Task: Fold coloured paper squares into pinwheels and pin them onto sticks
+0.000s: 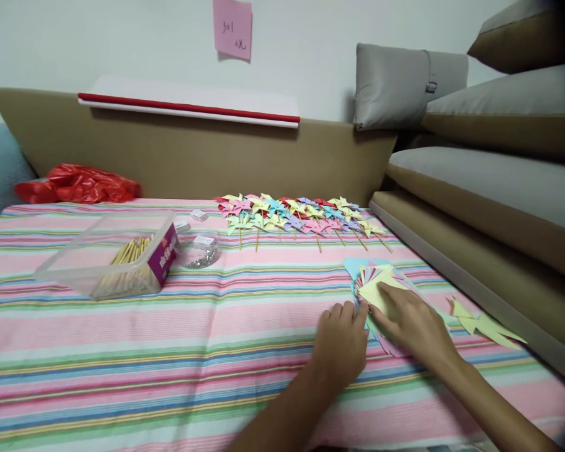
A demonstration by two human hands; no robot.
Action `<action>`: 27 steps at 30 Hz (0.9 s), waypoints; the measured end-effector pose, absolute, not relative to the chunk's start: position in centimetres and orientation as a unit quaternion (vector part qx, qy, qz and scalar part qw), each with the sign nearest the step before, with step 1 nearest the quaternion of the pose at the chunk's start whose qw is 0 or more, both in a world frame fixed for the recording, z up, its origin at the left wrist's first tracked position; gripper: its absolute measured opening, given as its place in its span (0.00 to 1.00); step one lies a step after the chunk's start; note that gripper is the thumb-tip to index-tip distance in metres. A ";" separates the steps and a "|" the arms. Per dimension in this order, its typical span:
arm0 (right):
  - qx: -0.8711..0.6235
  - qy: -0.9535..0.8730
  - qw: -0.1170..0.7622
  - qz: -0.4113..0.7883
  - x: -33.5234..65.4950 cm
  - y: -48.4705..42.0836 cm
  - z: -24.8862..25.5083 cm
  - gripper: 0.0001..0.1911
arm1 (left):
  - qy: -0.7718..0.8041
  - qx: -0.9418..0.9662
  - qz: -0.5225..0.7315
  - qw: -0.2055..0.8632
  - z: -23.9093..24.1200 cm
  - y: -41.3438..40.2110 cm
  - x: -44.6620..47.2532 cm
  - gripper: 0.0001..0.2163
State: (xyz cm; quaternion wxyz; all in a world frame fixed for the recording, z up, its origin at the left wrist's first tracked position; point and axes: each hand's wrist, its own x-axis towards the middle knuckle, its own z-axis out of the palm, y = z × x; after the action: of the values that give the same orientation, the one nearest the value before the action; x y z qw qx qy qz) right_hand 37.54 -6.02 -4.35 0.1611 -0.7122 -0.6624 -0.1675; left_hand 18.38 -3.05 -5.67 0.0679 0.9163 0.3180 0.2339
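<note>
A fanned stack of coloured paper pieces (370,272), cut for pinwheels, lies on the right part of the cloth with a pale yellow paper (374,291) on top. My right hand (414,323) rests over this yellow paper, thumb and fingers bent onto it and gripping it near its left end. Beside the stack's left edge is my left hand (341,342), its fingers curled and the index fingertip touching the paper's edge close to my right thumb. Whatever the left fingers pinch is hidden. Loose yellow-green cut paper (483,323) lies to the right.
Several finished paper pinwheels (292,216) on sticks lie at the back. A clear plastic box (127,257) of sticks stands left, beside a small round container (202,254) of metal bits. A red plastic bag (82,184) lies behind. Stacked cushions (494,188) border the right side.
</note>
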 end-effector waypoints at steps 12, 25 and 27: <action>-0.700 -0.669 0.206 -0.142 38.2 -6.5 -4.6 0.25 | 0.328 0.915 0.230 0.040 -6.8 -2.8 19.8 0.23; -0.739 -0.615 0.271 -0.046 37.8 -6.7 -3.6 0.23 | 0.284 0.927 0.246 -0.009 -6.1 -2.6 20.3 0.23; -0.749 -0.585 0.309 -0.038 37.7 -6.6 -3.3 0.22 | 0.254 0.935 0.248 -0.022 -5.8 -2.5 20.7 0.24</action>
State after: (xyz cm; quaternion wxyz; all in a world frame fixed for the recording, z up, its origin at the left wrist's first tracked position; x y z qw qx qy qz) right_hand 37.68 -6.63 -3.25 0.3090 -0.7491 -0.5847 -0.0376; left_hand 20.68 -2.47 -5.85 -0.0219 0.9346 0.2544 0.2478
